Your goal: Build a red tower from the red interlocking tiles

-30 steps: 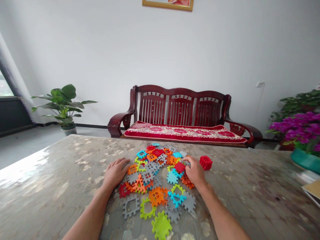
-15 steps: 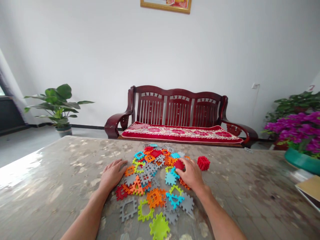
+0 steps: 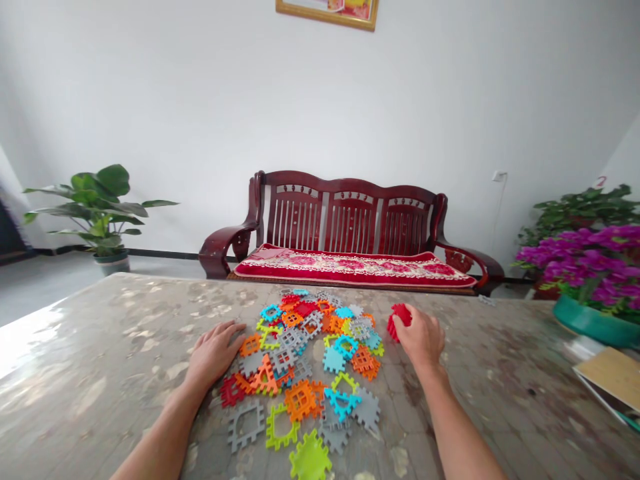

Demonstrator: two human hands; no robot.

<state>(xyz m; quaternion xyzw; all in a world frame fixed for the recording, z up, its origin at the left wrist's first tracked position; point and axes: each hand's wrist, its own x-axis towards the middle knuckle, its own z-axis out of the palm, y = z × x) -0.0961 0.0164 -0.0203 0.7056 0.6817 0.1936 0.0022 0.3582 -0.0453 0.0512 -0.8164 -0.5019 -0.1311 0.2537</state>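
Observation:
My right hand (image 3: 423,335) is closed at the small stack of red toothed plastic tiles (image 3: 398,327), thumb and fingers pinching a red tile at its top. The fingers partly cover the stack. My left hand (image 3: 216,352) rests on the table with its fingers stretched out, holding nothing, just left of the loose pile. That pile mixes interlocking building tiles in several colours: a grey square frame (image 3: 247,425), a lime green tile (image 3: 310,457), an orange window tile (image 3: 300,399) and a blue triangular frame (image 3: 343,402). More red tiles (image 3: 233,391) lie at the pile's left side.
The tiles lie on a patterned table (image 3: 100,373). At the right are a teal flower pot (image 3: 593,322) with purple flowers and a brown notebook (image 3: 610,375). Beyond the table stands a dark red wooden bench (image 3: 350,207); a potted plant (image 3: 107,213) is at the left.
My right hand has moved right, from the pile to the red stack, carrying a red tile. My left hand stays beside the pile. The view has shifted slightly.

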